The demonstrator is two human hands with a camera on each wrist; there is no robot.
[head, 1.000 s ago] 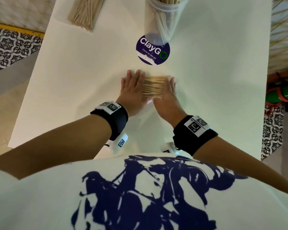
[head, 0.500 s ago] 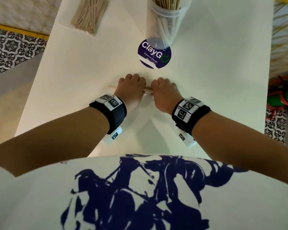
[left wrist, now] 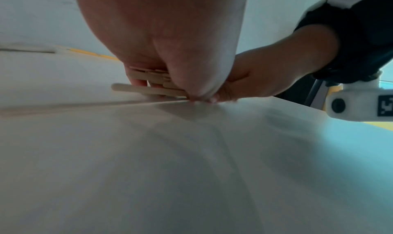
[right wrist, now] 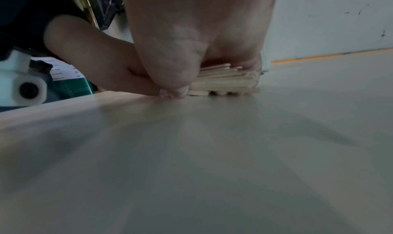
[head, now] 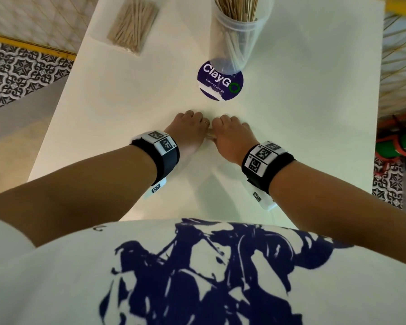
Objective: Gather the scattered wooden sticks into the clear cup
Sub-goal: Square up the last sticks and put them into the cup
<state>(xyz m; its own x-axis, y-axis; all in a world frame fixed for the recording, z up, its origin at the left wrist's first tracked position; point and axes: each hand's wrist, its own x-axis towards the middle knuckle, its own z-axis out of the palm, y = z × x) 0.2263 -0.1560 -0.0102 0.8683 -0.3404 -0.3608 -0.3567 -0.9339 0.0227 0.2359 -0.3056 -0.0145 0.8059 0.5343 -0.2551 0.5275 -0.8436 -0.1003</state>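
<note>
In the head view, the left hand (head: 189, 130) and the right hand (head: 230, 137) are side by side on the white table (head: 314, 113), knuckles up and fingers curled down; only a short piece of the wooden sticks (head: 210, 135) shows in the gap between them; the clear cup (head: 238, 36), already holding many sticks, stands straight beyond the hands, well apart, so I judge that the coming move is a lift forward, away from the body.

In the left wrist view, the left hand (left wrist: 165, 40) pinches the sticks (left wrist: 149, 86) from above; the bundle runs left to right, across the line to the cup; one stick pokes out to the left.

In the right wrist view, the right hand (right wrist: 191, 40) is clamped on the other end of the sticks (right wrist: 225, 79); its thumb touches the left thumb at the table; the bundle is under both palms, stacked, its lowest sticks on the surface.
</note>
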